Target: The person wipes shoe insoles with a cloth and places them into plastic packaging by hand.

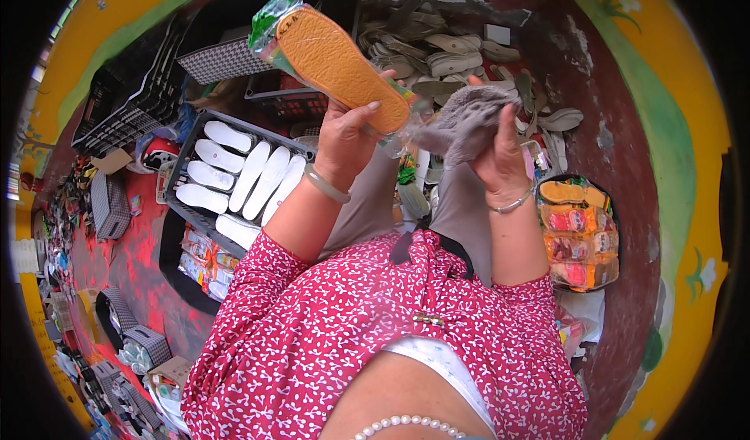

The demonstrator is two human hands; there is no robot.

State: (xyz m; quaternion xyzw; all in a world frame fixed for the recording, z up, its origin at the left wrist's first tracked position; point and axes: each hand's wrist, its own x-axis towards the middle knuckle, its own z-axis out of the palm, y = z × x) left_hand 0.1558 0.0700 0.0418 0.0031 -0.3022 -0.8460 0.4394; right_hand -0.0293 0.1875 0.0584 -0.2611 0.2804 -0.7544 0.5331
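Raised in front of me, my left hand point(351, 131) grips an orange insole point(332, 61) in a clear plastic wrapper with green printed parts. Its thumb presses on the heel end, and the toe end tilts up to the left. To the right, my right hand point(500, 159) holds a crumpled grey fluffy cloth point(461, 123) between thumb and fingers; part of those fingers is hidden behind it. The cloth's left edge meets the wrapper's loose clear end, and whether they touch I cannot tell.
A dark crate point(195, 147) of white insoles stands to my left, above a bag of packaged goods point(205, 260). Loose grey insoles point(453, 45) pile up ahead. At right sits a dark-rimmed container of orange packaged insoles point(578, 233). Black crates point(129, 88) stack at the far left.
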